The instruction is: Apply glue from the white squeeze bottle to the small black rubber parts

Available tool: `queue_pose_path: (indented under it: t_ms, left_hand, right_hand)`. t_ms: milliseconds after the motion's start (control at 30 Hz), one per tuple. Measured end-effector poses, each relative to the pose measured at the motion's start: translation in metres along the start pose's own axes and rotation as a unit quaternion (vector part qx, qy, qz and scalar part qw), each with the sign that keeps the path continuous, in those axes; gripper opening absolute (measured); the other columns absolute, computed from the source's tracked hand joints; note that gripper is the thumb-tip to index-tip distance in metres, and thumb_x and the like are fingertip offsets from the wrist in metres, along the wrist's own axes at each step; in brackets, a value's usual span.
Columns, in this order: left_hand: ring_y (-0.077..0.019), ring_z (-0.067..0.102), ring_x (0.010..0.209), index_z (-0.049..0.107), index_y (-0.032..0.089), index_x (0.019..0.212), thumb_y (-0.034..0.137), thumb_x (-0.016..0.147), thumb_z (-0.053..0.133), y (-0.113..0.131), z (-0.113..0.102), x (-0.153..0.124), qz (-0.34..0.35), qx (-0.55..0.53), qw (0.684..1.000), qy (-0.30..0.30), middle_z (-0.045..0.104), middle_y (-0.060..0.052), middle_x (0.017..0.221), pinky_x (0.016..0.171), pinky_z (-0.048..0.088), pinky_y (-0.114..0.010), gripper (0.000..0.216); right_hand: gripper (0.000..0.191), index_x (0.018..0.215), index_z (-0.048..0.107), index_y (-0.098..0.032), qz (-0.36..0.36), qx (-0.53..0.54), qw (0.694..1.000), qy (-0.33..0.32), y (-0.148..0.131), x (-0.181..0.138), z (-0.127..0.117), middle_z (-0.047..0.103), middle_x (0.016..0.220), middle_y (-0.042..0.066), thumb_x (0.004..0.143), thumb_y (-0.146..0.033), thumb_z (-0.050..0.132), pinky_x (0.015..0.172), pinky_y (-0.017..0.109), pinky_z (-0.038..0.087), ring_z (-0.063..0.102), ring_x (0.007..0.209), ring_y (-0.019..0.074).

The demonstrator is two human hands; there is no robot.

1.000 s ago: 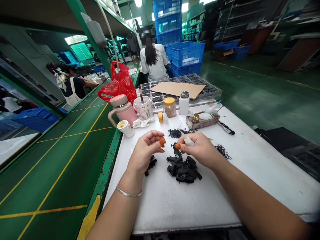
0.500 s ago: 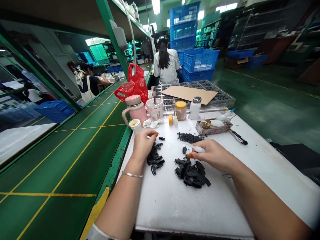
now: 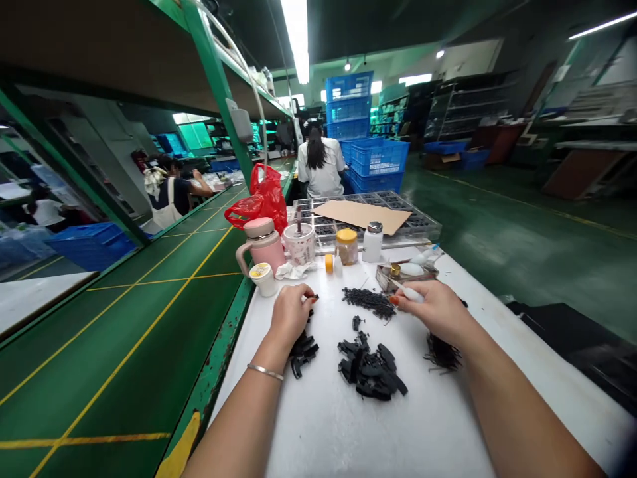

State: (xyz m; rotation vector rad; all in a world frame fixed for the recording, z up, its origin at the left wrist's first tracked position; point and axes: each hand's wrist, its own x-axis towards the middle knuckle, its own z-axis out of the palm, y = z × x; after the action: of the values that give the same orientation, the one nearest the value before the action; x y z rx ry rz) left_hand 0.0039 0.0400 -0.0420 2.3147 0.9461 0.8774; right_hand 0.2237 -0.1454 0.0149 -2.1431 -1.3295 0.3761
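Note:
My left hand [image 3: 292,312] is closed in a pinch over the left of the white table. A small black plastic part [image 3: 315,297] shows at its fingertips. Below it lies a loose group of black curved plastic parts [image 3: 302,348], partly covered by the hand. My right hand [image 3: 440,307] is wrapped round a small white dropper bottle [image 3: 412,293], its thin tip pointing up and left. Just left of that hand spreads a heap of tiny black pieces [image 3: 368,301]. A larger pile of black curved parts [image 3: 371,372] sits between my forearms.
Behind the work stand a pink mug [image 3: 266,245], a patterned cup [image 3: 300,244], a yellow-lidded jar [image 3: 347,246], a white pump bottle [image 3: 373,241] and a small tool tray [image 3: 385,279]. Thin dark pieces [image 3: 442,355] lie under my right wrist. A green conveyor [image 3: 144,318] runs along the left.
The view has tilted upward. My right hand has moved away from the black pile, toward the tool tray, with the dropper bottle. A black part now shows at my left fingertips.

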Motion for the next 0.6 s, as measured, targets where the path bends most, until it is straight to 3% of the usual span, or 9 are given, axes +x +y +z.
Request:
queue_pose_path:
  t_ms: [133,300,433,600]
  left_hand:
    - [-0.0198,0.06,0.079,0.068,0.019,0.092,0.025,0.072,0.065,0.006,-0.003,-0.001,-0.031,-0.106,0.994,-0.005,0.067,-0.004,0.083,0.073,0.046,-0.031,0.022]
    - [-0.0177,0.059,0.08,0.072,0.018,0.086,0.031,0.064,0.075,0.022,-0.009,-0.007,-0.104,-0.303,0.947,-0.027,0.069,-0.005,0.087,0.069,0.044,-0.025,0.025]
    - [-0.013,0.057,0.072,0.07,0.017,0.086,0.028,0.061,0.079,0.03,-0.011,-0.011,-0.127,-0.393,0.91,-0.038,0.068,-0.003,0.084,0.066,0.044,-0.023,0.029]
    - [-0.0115,0.056,0.07,0.069,0.017,0.085,0.026,0.06,0.081,0.036,-0.011,-0.013,-0.141,-0.438,0.887,-0.041,0.066,-0.001,0.081,0.064,0.045,-0.022,0.03]
  right_hand:
    - [0.017,0.074,0.069,-0.019,0.038,-0.039,0.998,-0.034,0.027,0.005,-0.012,0.069,0.077,0.006,0.074,-0.029,0.056,0.061,0.027,0.038,0.06,0.075,0.0225]
    - [0.014,0.068,0.072,-0.017,0.032,-0.037,0.991,-0.121,0.043,0.006,-0.013,0.07,0.07,0.004,0.063,-0.013,0.06,0.061,0.025,0.041,0.061,0.07,0.0193]
    - [0.017,0.068,0.073,-0.017,0.019,-0.044,0.984,-0.171,0.044,0.001,-0.015,0.069,0.064,0.002,0.058,-0.009,0.063,0.057,0.024,0.041,0.061,0.064,0.0174]
    - [0.021,0.078,0.073,-0.018,-0.038,-0.06,0.987,-0.146,0.028,0.003,-0.002,0.07,0.075,0.003,0.065,-0.009,0.059,0.065,0.023,0.04,0.062,0.075,0.0176]
